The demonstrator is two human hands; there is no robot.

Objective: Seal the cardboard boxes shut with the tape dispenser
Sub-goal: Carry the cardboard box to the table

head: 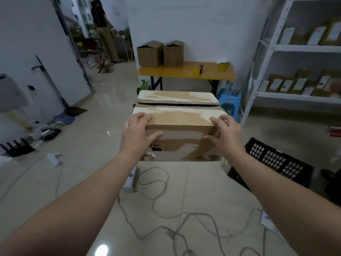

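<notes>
A worn cardboard box [177, 115] is held up in front of me, its two top flaps folded down with a dark gap between them. My left hand [137, 131] grips its near left corner, fingers over the top flap and thumb on the front face. At the near right corner my right hand [224, 133] holds the box the same way. Two more cardboard boxes [150, 54] [173, 53] stand on the yellow table [186, 73] at the back. A small yellow and red tape roll or dispenser [197, 70] sits on that table.
White cables [162, 206] and a power strip [131, 179] lie on the tiled floor below the box. A black plastic crate [276, 161] stands at the right, shelving with packages [299, 85] behind it. A blue stool [229, 103] is beside the table. A person [103, 28] stands far back left.
</notes>
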